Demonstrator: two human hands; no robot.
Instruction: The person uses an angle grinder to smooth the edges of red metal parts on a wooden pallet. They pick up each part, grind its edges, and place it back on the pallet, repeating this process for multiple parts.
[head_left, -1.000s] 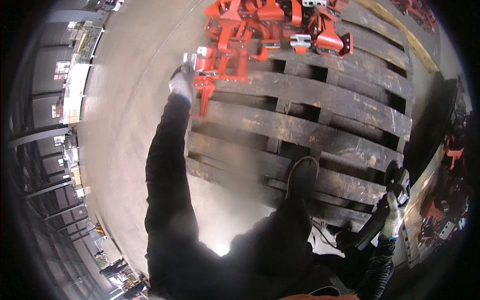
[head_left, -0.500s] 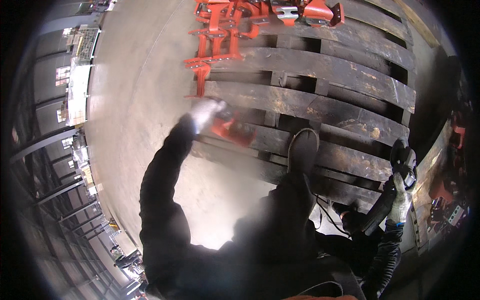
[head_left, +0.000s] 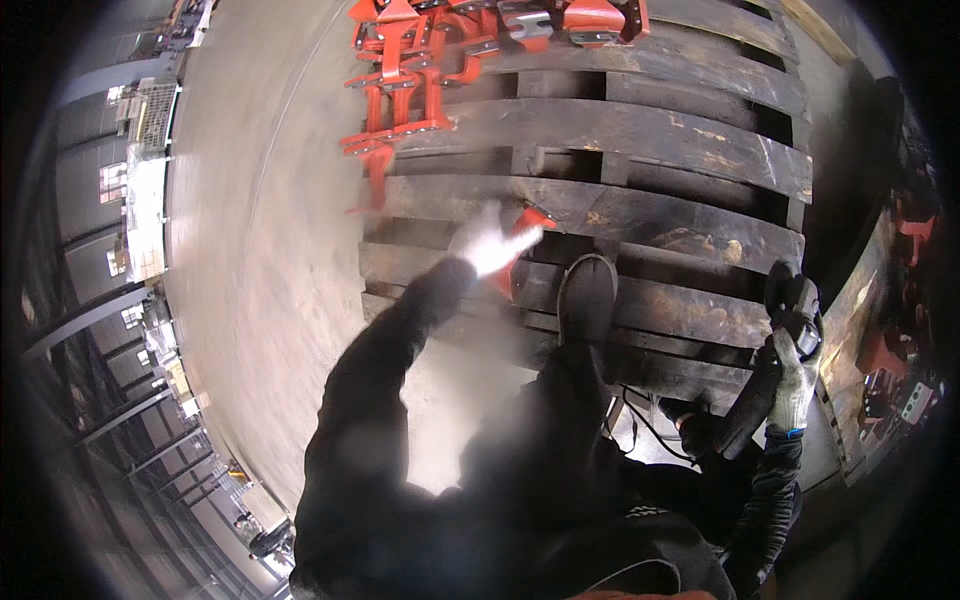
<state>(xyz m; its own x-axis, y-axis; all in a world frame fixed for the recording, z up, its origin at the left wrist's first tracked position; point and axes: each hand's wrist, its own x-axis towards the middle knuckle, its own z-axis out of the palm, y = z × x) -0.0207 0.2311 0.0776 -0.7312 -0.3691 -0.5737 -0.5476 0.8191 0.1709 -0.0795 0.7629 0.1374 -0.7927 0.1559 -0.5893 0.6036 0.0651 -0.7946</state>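
My left hand point(head_left: 484, 246), in a white glove and slightly blurred, is closed on a red metal bracket point(head_left: 506, 278) over the near boards of a wooden pallet point(head_left: 640, 205). Part of the bracket is hidden behind the glove. On the right, my gloved right hand point(head_left: 793, 385) grips the body of a black angle grinder point(head_left: 757, 393), whose head points away from me at the pallet's right side. A black cord point(head_left: 650, 430) hangs near the grinder's rear end. One of my shoes point(head_left: 587, 292) rests on the pallet's near boards.
Several red metal brackets point(head_left: 395, 85) lie in a linked-looking cluster at the pallet's far left corner. More red parts point(head_left: 885, 355) lie at the right rim, beside another wooden board point(head_left: 862, 310). Concrete floor point(head_left: 255, 250) stretches along the left. Gaps separate the pallet boards.
My left hand has swung to the right with the red bracket, farther over the pallet. The view has shifted slightly; my right hand keeps its hold on the grinder.
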